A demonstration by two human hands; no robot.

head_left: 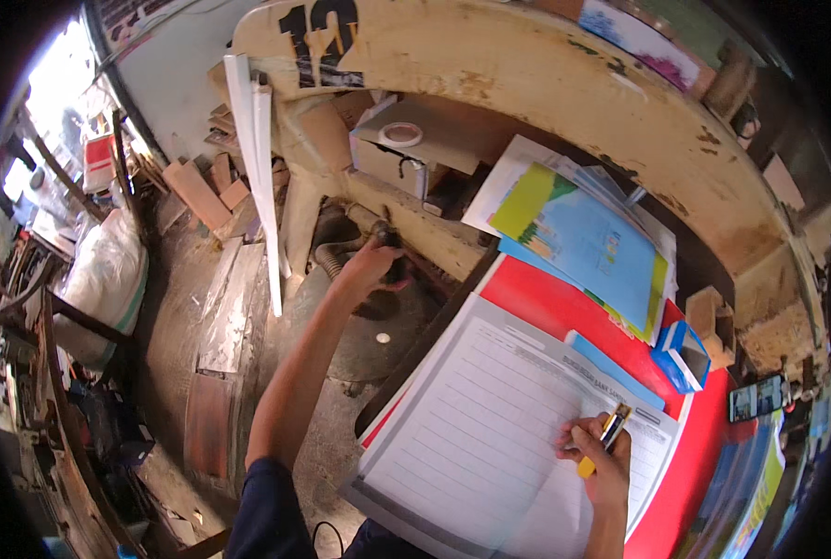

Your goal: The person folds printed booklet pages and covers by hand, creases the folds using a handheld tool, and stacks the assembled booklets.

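Note:
My right hand [602, 461] is closed round a yellow and black utility knife [611, 430]. It rests over a large printed sheet with ruled lines [462, 401], one of a stack of white sheets. The sheets lie on a grey board [415, 517], above a red surface [564, 303]. Out to the left, my left hand [374, 266] reaches down beside the table, its fingers curled at a dark object [398, 268]. That object sits by a ribbed hose [329, 256], above a round dark metal base [359, 326]; its kind is hard to make out.
Blue and green printed sheets [602, 247] lie behind the ruled sheets, next to a small blue and white box [684, 359]. A roll of tape [400, 134] rests on a carton under the beige machine frame [527, 61]. White strips [255, 168] stand upright. A phone [756, 399] is at right.

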